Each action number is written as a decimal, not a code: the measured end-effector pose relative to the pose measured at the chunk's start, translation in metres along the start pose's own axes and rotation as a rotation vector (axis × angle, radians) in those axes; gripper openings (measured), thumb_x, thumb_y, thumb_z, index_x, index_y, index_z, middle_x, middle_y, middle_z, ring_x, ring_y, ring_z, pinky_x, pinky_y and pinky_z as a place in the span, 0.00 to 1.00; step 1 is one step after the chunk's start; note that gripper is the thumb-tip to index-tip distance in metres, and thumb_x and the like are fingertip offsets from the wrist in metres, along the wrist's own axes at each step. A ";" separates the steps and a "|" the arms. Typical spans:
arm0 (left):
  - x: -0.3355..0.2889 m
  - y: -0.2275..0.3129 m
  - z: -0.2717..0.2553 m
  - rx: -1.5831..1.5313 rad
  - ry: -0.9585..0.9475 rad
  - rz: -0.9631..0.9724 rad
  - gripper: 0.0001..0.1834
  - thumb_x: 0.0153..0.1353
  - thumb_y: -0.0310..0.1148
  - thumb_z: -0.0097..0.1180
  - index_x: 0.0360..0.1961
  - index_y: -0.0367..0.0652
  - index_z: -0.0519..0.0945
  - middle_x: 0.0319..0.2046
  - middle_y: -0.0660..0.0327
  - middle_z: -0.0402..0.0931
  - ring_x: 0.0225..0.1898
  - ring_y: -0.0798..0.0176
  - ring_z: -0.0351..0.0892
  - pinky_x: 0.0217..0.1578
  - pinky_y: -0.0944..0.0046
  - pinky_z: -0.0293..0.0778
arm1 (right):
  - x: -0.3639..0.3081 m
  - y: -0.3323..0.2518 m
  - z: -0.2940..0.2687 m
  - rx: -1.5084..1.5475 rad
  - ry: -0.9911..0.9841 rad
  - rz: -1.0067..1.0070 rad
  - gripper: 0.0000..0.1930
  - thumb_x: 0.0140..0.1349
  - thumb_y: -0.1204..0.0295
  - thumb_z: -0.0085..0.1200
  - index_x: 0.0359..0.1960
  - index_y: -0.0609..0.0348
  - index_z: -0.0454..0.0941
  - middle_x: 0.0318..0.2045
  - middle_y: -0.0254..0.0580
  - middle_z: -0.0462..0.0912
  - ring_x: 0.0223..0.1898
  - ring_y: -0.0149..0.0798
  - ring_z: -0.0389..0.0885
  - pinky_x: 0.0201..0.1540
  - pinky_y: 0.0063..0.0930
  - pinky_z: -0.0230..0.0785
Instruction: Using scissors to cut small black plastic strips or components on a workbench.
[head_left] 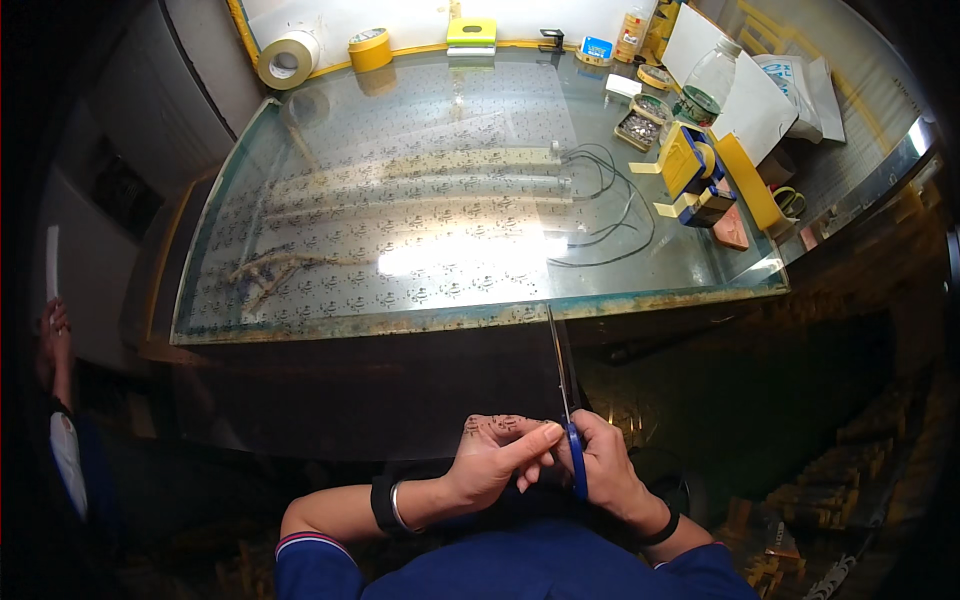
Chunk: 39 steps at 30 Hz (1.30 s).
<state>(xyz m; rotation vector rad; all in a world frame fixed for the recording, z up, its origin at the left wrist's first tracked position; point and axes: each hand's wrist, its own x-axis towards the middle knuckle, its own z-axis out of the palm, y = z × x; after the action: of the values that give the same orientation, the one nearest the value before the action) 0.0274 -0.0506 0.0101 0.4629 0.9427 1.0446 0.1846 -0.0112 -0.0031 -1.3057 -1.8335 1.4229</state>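
Clear film [440, 225] with dark repeated print lies across glass-topped desk [705, 262], near part reaching past front edge toward person. Blue-handled scissors [574, 436] at film's right edge, blades pointing away from person; blade gap too fine to tell. Right hand [606, 465] clamped round scissor handles. Left hand [500, 458] just beside, thumb and fingers together on film's near edge. Black cables [640, 232] right of film; beyond them, tape dispenser [682, 162], glass jar [710, 78].
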 end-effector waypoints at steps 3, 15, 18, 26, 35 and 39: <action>0.000 0.000 -0.001 -0.003 -0.007 0.000 0.09 0.57 0.32 0.53 0.31 0.36 0.79 0.19 0.63 0.75 0.14 0.77 0.70 0.11 0.80 0.64 | -0.001 0.001 0.000 -0.004 -0.010 0.005 0.13 0.49 0.69 0.53 0.19 0.66 0.65 0.18 0.51 0.68 0.20 0.46 0.69 0.24 0.34 0.61; -0.004 0.002 0.002 0.036 -0.037 -0.046 0.11 0.56 0.35 0.55 0.30 0.37 0.79 0.20 0.64 0.74 0.17 0.76 0.70 0.14 0.79 0.64 | 0.009 -0.006 0.000 -0.042 0.054 -0.054 0.19 0.55 0.63 0.53 0.16 0.66 0.65 0.17 0.49 0.68 0.18 0.42 0.69 0.21 0.32 0.60; -0.004 0.002 0.003 0.023 -0.036 -0.032 0.10 0.56 0.33 0.54 0.27 0.35 0.78 0.18 0.62 0.74 0.14 0.75 0.70 0.11 0.78 0.64 | 0.009 -0.012 0.000 0.022 0.037 0.048 0.20 0.55 0.61 0.54 0.16 0.65 0.65 0.16 0.47 0.68 0.17 0.39 0.69 0.20 0.30 0.60; -0.005 0.001 0.000 0.060 -0.051 -0.061 0.10 0.56 0.34 0.55 0.29 0.36 0.79 0.20 0.63 0.74 0.16 0.75 0.70 0.14 0.78 0.64 | 0.011 -0.007 0.003 -0.037 0.072 0.004 0.20 0.55 0.61 0.54 0.15 0.64 0.65 0.15 0.46 0.67 0.16 0.38 0.67 0.19 0.30 0.58; -0.008 -0.002 0.002 0.044 -0.080 -0.070 0.10 0.56 0.34 0.55 0.30 0.37 0.79 0.20 0.64 0.74 0.16 0.76 0.70 0.14 0.78 0.64 | 0.022 -0.013 0.001 0.004 0.099 -0.020 0.19 0.56 0.62 0.53 0.16 0.65 0.65 0.16 0.46 0.66 0.17 0.40 0.64 0.22 0.32 0.57; -0.008 -0.002 0.002 0.041 -0.098 -0.061 0.10 0.57 0.34 0.55 0.30 0.37 0.79 0.20 0.64 0.74 0.16 0.76 0.70 0.14 0.78 0.64 | 0.024 -0.015 0.001 -0.014 0.104 -0.022 0.20 0.56 0.61 0.53 0.17 0.65 0.65 0.17 0.47 0.66 0.18 0.41 0.65 0.23 0.32 0.57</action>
<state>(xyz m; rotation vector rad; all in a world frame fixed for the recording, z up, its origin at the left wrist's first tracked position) 0.0286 -0.0584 0.0135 0.5118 0.8873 0.9407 0.1676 0.0098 0.0059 -1.3362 -1.7871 1.3077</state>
